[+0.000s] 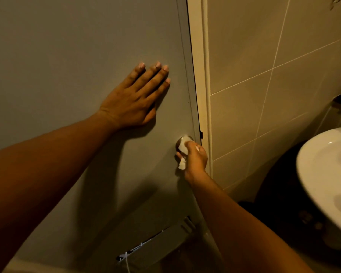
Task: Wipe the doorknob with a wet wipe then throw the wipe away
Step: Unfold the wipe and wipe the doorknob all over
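While my left hand (133, 99) lies flat against the plain grey door panel (67, 56), fingers stretched out and spread, palm pressed to the surface above and to the left of the knob, my right hand (195, 157) is curled around the round metal doorknob (180, 141) near the door's right edge. My right fingers are closed on a crumpled white wet wipe (182, 152), which is wrapped over the knob's face; only a sliver of dull metal shows at the upper left of the wipe, and a loose tail of the wipe hangs down beneath my thumb. The knob sits just beside the door's right edge, where the pale cream door frame (197, 75) runs upward. Beyond the frame is a wall of large beige tiles (274, 95). A white ceramic washbasin (323, 174) curves in at the right edge of the view, with dark shadow beneath it. Low on the door, near its bottom edge, a slatted grey vent (156, 245) is set into the panel.
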Motion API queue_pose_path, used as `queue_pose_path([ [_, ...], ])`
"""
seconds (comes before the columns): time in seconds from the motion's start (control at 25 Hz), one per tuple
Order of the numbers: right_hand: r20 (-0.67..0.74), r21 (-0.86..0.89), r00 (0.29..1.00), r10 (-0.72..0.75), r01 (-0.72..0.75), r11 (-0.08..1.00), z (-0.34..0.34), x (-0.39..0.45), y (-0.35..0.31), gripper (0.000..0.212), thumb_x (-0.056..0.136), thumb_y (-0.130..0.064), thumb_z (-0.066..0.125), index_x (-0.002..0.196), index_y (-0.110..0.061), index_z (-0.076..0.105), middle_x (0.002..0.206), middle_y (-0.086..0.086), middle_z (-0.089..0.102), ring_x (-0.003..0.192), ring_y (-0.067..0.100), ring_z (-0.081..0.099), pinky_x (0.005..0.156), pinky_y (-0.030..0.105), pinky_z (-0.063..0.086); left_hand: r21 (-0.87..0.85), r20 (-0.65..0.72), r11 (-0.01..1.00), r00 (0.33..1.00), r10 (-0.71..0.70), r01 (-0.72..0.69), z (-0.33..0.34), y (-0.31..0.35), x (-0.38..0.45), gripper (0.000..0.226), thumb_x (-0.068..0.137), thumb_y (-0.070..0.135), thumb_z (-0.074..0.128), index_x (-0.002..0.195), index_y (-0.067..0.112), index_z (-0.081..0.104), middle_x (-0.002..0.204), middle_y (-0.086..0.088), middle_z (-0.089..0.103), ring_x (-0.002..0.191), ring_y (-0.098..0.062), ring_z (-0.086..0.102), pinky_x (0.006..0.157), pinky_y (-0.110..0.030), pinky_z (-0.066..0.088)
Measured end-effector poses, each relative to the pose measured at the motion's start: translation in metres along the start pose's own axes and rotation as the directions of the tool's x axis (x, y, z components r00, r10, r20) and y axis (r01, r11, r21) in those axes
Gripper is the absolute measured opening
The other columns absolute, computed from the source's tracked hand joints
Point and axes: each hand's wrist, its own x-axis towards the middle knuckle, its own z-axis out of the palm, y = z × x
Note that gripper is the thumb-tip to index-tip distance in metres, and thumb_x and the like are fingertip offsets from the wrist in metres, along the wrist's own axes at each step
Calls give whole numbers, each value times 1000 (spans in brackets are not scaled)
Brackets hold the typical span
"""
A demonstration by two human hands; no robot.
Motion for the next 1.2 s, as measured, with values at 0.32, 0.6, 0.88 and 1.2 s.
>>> queue_pose_path([
  [0.32,176,-579,929,-325,364,729,-15,-3,-7,23,87,-26,66,109,-21,60,125,9,55,97,25,62,67,29,58,-24,26,1000,1000,-3,4,0,0,-1,68,99,41,28,156,5,17,162,-22,17,150,-39,16,122,-51,10],
  [0.6,847,-529,483,-220,734,-426,-50,13,-14,43,85,-12,68,127,-21,59,147,6,42,136,32,34,108,41,38,-24,35,1000,999,-6,7,-1,-1,-2,68,99,42,28,155,5,18,162,-22,18,150,-39,17,121,-50,9],
  [0.88,156,-397,963,-221,266,878,-22,-10,-9,36,81,-13,75,114,-23,64,133,6,52,110,25,53,69,24,53,-97,84,994,996,-34,42,-6,0,-2,67,99,41,31,156,8,18,162,-20,18,151,-37,16,121,-49,9],
  [1.2,518,-640,817,-252,566,520,-58,-19,-27,59,90,-6,61,142,-28,44,149,3,43,135,25,42,108,43,43,-597,418,725,904,-85,344,-17,89,-32,52,96,31,51,144,11,46,154,-14,41,142,-33,39,117,-42,29],
])
